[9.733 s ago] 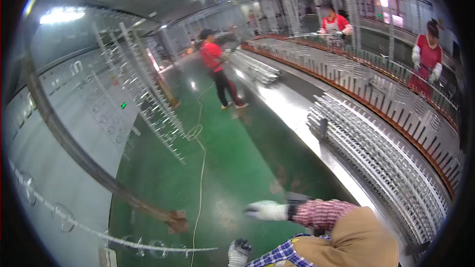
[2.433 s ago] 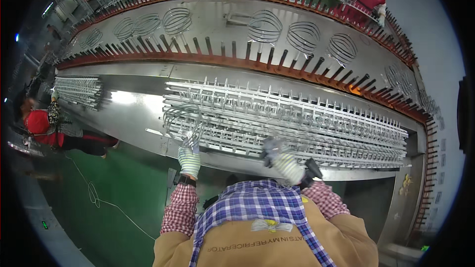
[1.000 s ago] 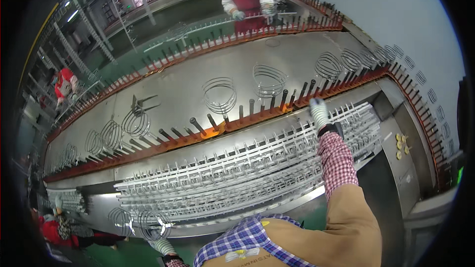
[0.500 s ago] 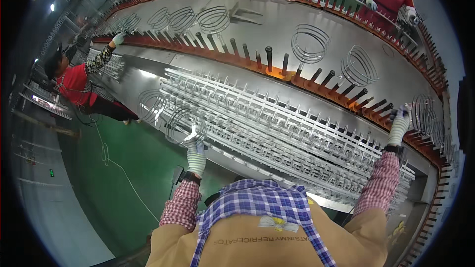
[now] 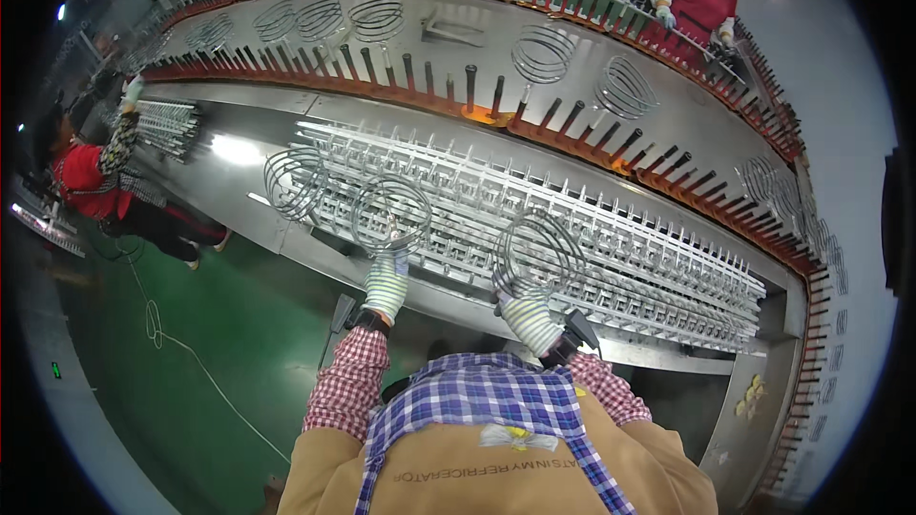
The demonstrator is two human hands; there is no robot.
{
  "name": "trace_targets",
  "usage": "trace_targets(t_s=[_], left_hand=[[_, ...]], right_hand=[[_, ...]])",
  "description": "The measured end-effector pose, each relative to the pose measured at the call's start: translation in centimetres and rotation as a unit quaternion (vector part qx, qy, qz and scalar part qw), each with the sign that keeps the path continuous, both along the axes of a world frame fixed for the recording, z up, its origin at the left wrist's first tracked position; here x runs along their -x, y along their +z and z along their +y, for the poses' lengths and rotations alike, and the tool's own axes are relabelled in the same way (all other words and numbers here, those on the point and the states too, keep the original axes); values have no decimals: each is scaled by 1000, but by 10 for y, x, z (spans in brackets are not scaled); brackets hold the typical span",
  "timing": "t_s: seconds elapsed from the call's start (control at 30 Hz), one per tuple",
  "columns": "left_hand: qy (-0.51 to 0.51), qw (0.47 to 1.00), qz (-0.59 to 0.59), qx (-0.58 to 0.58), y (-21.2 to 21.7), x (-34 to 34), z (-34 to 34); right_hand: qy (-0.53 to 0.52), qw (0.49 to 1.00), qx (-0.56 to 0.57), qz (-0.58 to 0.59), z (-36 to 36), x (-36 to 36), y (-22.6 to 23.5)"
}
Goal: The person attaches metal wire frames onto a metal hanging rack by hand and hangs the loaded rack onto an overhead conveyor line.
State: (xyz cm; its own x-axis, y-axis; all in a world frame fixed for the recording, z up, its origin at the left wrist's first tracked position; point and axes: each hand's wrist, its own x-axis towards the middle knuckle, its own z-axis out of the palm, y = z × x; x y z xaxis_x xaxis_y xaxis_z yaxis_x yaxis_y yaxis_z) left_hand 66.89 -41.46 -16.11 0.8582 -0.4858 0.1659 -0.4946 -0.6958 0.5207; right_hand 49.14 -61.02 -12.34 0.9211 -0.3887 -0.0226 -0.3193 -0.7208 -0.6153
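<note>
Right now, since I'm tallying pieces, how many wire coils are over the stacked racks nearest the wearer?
3: one coil at the left hand, another coil further left, and a third coil at the right hand. More could be hidden among the racks.

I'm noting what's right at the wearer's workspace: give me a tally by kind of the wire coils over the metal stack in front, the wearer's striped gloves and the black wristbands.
Wire coils over the metal stack: 3
Striped gloves: 2
Black wristbands: 2
Total: 7
</note>
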Motion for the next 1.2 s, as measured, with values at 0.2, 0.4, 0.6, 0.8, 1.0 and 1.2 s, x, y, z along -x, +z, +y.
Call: trace_targets(t_s=[0.2,0.4,0.6,0.8,1.0,1.2], left_hand=[[20,999,-12,22,5,-9,-1],[35,999,42,-1,9,-7,-12],[71,951,162,255,-74,-20,42],[126,956,142,226,-40,3,-7],[163,912,104,363,-56,10,-4],[227,889,163,363,-10,102,-49]], right_hand=[[-41,976,39,210,21,-19,14],[-2,962,112,251,7,-17,4],[39,862,-479,161,-23,24,90],[-168,904,-392,-34,-194,135,84],[-447,755,-419,-235,-381,242,3],[-578,734,-184,-305,-553,296,5]])
